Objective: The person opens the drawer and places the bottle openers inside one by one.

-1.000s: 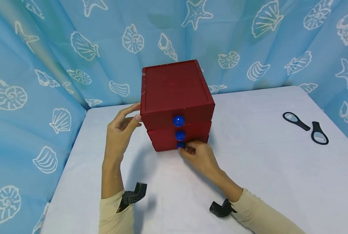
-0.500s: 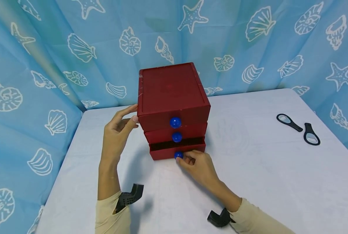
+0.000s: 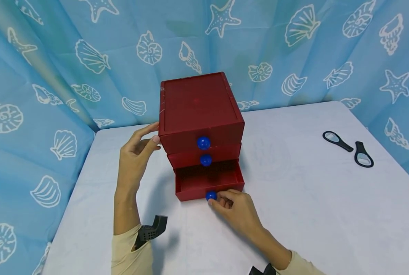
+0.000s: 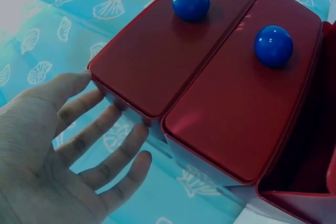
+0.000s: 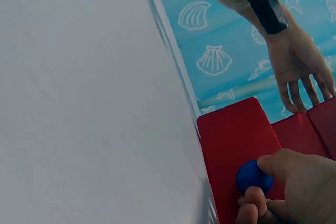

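Note:
A red box with three stacked drawers [image 3: 197,103] stands on the table, each drawer front bearing a round blue knob. The bottom drawer [image 3: 190,194] is pulled well out, and the inside that shows holds nothing. My right hand [image 3: 237,210] pinches the bottom knob [image 5: 254,177] between thumb and fingers. At the box's upper left side, my left hand [image 3: 134,160] touches the edge with thumb and fingertips, its fingers nearly straight in the left wrist view. The top knob [image 4: 191,2] and middle knob [image 4: 273,45] sit on drawers that are pushed in.
Two black-handled bottle openers [image 3: 337,141] lie at the right of the white table [image 3: 293,214]. A blue curtain [image 3: 177,42] with white shell prints hangs behind the box and along both sides. Black wrist mounts [image 3: 151,231] sit on the sleeves.
The bottom drawer has slid out toward me, from fully in to well open, with my right hand drawing back on its knob. My left hand has stayed at the box's side.

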Demonstrator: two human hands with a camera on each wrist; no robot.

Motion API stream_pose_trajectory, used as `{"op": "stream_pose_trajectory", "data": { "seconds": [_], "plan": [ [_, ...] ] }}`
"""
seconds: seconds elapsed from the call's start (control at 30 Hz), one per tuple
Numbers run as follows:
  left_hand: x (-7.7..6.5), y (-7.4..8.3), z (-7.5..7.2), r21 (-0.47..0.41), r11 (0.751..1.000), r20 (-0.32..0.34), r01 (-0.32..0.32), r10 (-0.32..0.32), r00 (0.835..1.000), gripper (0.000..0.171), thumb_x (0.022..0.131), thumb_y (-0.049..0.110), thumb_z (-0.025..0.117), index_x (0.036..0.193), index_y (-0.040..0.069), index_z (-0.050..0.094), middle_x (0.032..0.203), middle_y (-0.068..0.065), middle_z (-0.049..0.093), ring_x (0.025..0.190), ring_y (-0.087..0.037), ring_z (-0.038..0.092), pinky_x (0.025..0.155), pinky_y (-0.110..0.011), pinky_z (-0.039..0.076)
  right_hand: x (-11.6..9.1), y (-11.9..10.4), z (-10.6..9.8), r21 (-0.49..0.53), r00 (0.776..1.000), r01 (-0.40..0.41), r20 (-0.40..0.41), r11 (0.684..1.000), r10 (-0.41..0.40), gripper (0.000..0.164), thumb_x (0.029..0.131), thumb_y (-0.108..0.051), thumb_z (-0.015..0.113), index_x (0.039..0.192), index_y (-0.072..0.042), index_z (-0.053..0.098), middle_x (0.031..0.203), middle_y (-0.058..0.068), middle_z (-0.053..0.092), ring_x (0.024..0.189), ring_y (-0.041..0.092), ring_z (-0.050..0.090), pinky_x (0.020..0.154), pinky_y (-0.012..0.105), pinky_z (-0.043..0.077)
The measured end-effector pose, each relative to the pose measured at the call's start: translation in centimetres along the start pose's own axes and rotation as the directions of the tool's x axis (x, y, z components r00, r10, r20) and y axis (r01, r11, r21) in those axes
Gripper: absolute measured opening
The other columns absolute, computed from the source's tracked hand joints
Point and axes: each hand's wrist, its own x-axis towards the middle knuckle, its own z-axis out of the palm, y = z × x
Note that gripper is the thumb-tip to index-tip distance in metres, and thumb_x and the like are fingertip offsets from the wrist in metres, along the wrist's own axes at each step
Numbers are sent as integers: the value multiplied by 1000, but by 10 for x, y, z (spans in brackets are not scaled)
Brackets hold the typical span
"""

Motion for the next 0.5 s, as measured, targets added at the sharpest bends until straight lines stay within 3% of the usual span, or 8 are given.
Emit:
{"op": "stream_pose_trajectory", "data": {
  "seconds": [0.23,0.5],
  "plan": [
    [-1,-2,0,9,1000,-6,1,-1,1000,38,100,26,63,138,21,63,139,1,58,106,-22,65,94,-34,52,-13,-3,-5,26,998,-48,35,999,47,15,83,-22,84,79,-15,72,69,-14,56,62,4,53,54,19,49],
    [0,-2,1,3,1000,0,-18,18,1000,38,100,25,64,138,20,63,138,0,59,105,-23,66,93,-35,53,-30,-4,-8,41,998,-40,51,998,38,16,83,-25,84,79,-15,72,70,-16,56,61,2,52,53,20,49]
  ]
}}
